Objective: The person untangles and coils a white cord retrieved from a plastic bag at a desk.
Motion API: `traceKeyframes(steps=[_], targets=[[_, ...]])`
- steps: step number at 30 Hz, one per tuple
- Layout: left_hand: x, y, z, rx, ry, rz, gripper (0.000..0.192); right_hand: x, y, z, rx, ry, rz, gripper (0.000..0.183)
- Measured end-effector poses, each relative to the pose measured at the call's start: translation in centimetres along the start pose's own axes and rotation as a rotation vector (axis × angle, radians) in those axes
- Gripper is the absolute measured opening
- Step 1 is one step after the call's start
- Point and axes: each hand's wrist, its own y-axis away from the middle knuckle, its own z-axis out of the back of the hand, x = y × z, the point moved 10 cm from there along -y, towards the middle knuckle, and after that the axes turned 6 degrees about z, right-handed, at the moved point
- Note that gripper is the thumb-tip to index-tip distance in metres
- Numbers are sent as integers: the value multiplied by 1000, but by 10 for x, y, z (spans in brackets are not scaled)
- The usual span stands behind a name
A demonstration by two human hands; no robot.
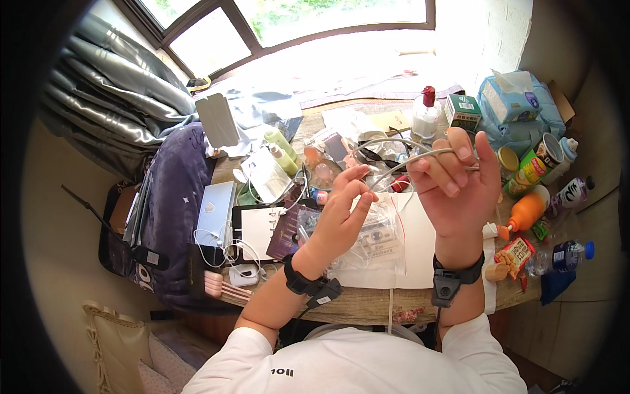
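A pale grey cable runs in loops between my two raised hands above the desk. My left hand has its fingertips closed on one end of the loop, over a clear zip bag with printed paper in it. Palm up, my right hand holds the other part of the cable threaded between its curled fingers. Under the hands lies an open book or pad with blank pages. Both wrists wear black straps with small devices. Part of the cable is hidden behind my right fingers.
Left are a ring-bound notebook, white wired earphones, a light blue box and a purple plush cushion. Green bottles and a pump bottle stand behind. Right are a chip can, an orange bottle and a water bottle.
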Motion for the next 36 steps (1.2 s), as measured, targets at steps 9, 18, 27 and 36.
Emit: traceKeyframes(steps=[9, 18, 27, 36], targets=[[8, -2, 14, -197, -145, -37, 23, -4, 0, 31, -262, -510, -42, 23], [19, 4, 0, 44, 686, 102, 22, 12, -3, 55, -347, -586, 42, 14], [18, 13, 18, 133, 1540, 331, 22, 46, 2, 64, -377, -451, 159, 9], [78, 33, 65, -206, 1541, 392, 21, 37, 5, 81, -475, -335, 71, 27]])
